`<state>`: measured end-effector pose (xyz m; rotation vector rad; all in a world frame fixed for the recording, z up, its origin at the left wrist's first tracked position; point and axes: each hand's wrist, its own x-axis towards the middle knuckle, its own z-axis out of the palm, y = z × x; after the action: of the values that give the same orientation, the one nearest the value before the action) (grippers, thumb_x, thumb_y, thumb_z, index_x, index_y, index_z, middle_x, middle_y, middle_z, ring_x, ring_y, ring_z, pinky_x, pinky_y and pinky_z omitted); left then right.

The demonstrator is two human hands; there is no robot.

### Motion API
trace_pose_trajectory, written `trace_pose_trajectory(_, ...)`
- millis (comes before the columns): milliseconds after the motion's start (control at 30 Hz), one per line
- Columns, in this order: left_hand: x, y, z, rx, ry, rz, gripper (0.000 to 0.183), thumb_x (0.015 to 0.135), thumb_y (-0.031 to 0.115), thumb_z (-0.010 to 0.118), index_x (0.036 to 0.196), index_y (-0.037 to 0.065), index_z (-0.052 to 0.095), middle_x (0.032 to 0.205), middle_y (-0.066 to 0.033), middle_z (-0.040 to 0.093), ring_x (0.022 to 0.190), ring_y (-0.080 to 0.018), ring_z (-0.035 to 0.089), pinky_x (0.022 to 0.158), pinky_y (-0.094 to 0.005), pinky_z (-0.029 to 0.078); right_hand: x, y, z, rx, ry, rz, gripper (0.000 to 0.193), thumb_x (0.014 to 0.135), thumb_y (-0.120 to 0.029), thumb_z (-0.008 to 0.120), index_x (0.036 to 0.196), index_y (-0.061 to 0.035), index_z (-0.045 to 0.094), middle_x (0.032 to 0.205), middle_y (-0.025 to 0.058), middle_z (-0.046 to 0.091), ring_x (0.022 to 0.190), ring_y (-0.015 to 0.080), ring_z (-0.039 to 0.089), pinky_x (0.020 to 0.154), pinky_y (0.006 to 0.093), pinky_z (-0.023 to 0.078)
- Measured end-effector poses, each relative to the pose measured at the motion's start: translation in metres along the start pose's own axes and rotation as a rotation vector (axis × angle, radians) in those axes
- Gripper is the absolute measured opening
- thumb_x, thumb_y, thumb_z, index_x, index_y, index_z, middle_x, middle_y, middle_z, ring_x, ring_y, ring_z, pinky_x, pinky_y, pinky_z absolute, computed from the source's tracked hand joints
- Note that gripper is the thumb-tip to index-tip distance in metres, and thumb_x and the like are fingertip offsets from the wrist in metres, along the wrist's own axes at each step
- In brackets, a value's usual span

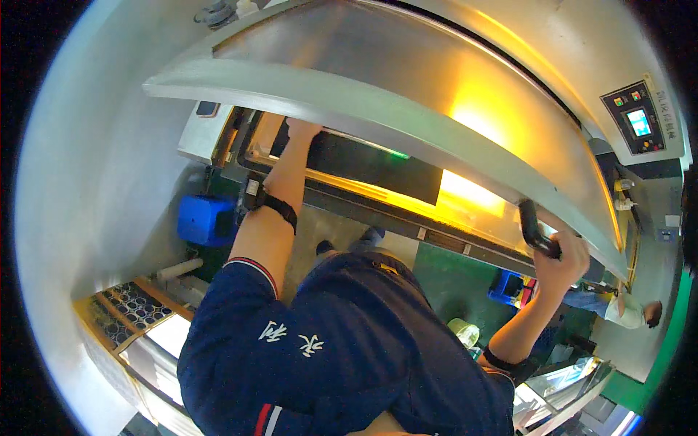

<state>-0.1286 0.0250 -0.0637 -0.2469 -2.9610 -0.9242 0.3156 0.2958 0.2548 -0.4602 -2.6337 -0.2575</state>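
A large pale machine lid (pixel 327 83) with a metal sheet in its frame is tilted up in front of me. My right hand (pixel 566 260) is closed round the black handle (pixel 536 227) at the lid's right front. My left hand (pixel 302 128) reaches in under the lid's left part, and the lid edge hides its fingers. Below the lid lies a lit bed with a yellow-glowing edge (pixel 349 186). On that bed a dark flat sheet (pixel 378 171) rests to the right of my left hand. Whether the left fingers touch the sheet cannot be seen.
A control panel with a lit screen (pixel 639 123) is at the upper right. Blue containers (pixel 206 220) stand low at left and right. A pale green bucket (pixel 464 332) sits on the floor. Behind at left is a rack of patterned panels (pixel 134 312). Another person (pixel 618 305) is at far right.
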Motion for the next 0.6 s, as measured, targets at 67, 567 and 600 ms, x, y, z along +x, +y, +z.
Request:
trace_pose_trajectory(67, 0.018, 0.010, -0.004, 0.011, -0.093, -0.184, 0.029, 0.088, 0.026, 0.066, 0.105, 0.003, 0.064, 0.110, -0.0178, 0.064, 0.087, -0.0353, 0.064, 0.073, -0.0455, 0.054, 0.020, 0.012, 0.003, -0.031, 0.293, -0.138, 0.022, 0.060, -0.017, 0.082, 0.070, -0.0101, 0.064, 0.059, 0.0073, 0.055, 0.054, 0.0263, 0.056, 0.057, 0.0386, 0.043)
trace_pose_trajectory(567, 0.050, -0.042, -0.018, -0.619, -0.534, -0.566, 0.030, 0.086, 0.026, 0.071, 0.106, 0.006, 0.062, 0.096, -0.0072, 0.061, 0.085, -0.0248, 0.062, 0.067, -0.0438, 0.054, 0.110, 0.138, -0.024, -0.107, 0.649, -0.248, 0.017, 0.074, -0.006, 0.075, 0.088, 0.0021, 0.070, 0.081, 0.0087, 0.070, 0.071, 0.0228, 0.066, 0.072, 0.0338, 0.054)
trace_pose_trajectory(600, 0.053, -0.035, -0.018, -0.646, -0.573, -0.594, 0.029, 0.087, 0.028, 0.070, 0.105, 0.007, 0.062, 0.095, -0.0055, 0.062, 0.085, -0.0227, 0.061, 0.070, -0.0437, 0.053, 0.109, 0.146, -0.029, -0.174, 0.666, -0.245, 0.019, 0.076, -0.006, 0.076, 0.092, 0.0031, 0.070, 0.085, 0.0098, 0.070, 0.076, 0.0236, 0.067, 0.078, 0.0347, 0.055)
